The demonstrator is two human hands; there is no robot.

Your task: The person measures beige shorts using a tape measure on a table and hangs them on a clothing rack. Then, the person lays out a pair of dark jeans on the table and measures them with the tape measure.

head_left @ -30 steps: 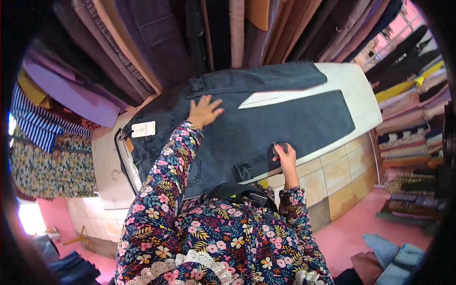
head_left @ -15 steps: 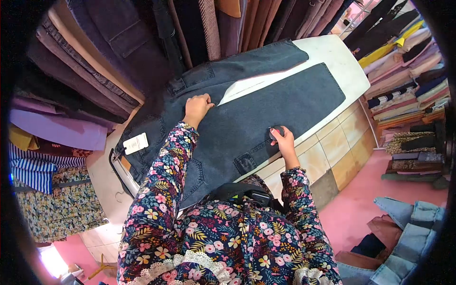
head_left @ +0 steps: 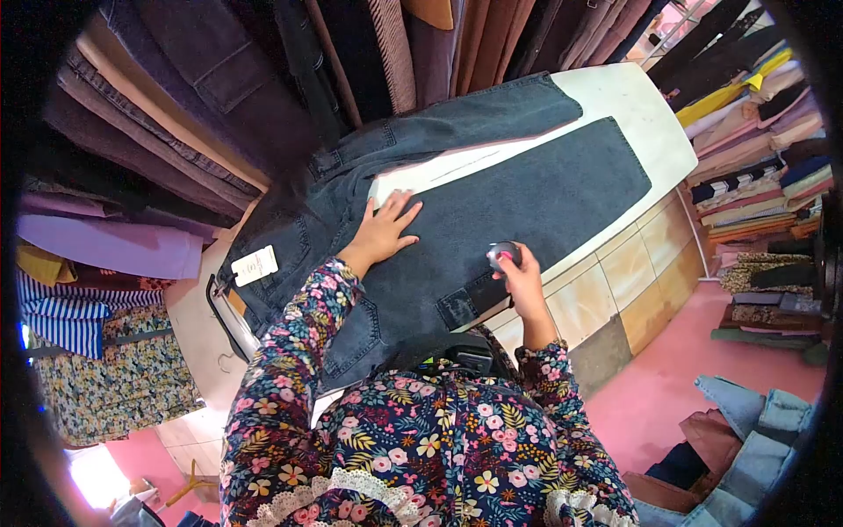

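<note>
A pair of dark grey jeans (head_left: 544, 193) lies spread on a white board (head_left: 654, 114), legs pointing to the upper right. My left hand (head_left: 384, 230) rests on the jeans where the two legs part, fingers spread. In my right hand (head_left: 525, 281) is a small round dark object (head_left: 501, 253) with a shiny face; its exact kind is unclear. It is over the nearer leg, and I cannot tell if it touches the cloth. A white paper tag (head_left: 255, 265) lies at the waist end, beside a black hanger (head_left: 226, 321).
Trousers (head_left: 391, 53) hang in a dense row along the far side of the board. Folded clothes (head_left: 746, 193) fill shelves on the right. Light blue denim (head_left: 738, 457) lies at the lower right, by the pink floor (head_left: 659, 378). Striped cloth (head_left: 61, 312) hangs at the left.
My left hand has gone from a closed pinch to spread fingers on the jeans. The right hand has tilted the round object, showing its shiny face. The jeans' gap has widened near my left hand.
</note>
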